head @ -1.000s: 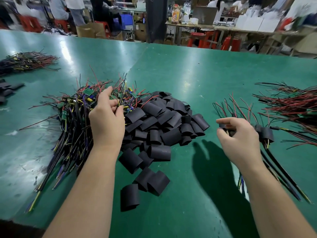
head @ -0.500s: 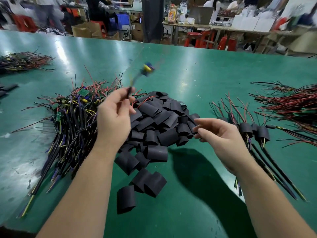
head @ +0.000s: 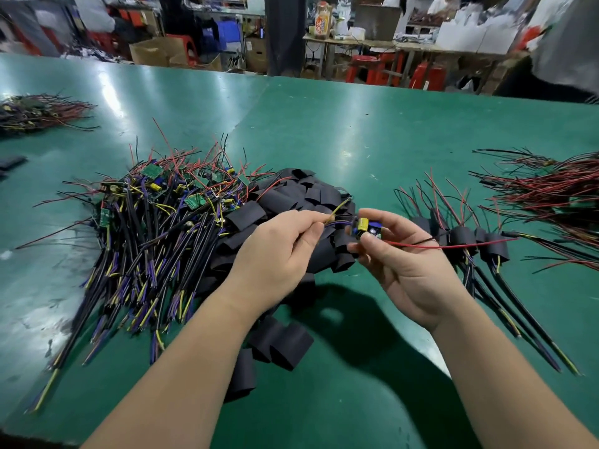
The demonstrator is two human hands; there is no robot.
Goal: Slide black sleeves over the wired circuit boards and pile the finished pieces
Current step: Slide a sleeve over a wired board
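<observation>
On the table [head: 356,131] sleeves [head: 291,196] lie at 12 o'clock, finished pieces [head: 462,237] at 3; left hand [head: 275,251] pinches wires [head: 338,222], right hand [head: 411,270] the board [head: 366,226].

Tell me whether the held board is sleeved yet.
Not sleeved: the board, pinched by the right hand, shows bare yellow and blue parts; the left hand holds its wires.

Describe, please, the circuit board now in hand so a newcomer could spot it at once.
On the green table, find the central heap of black sleeves. At its right edge the right hand pinches a circuit board, the left hand its wires. It alone is lifted; other bare boards lie piled left.
</observation>
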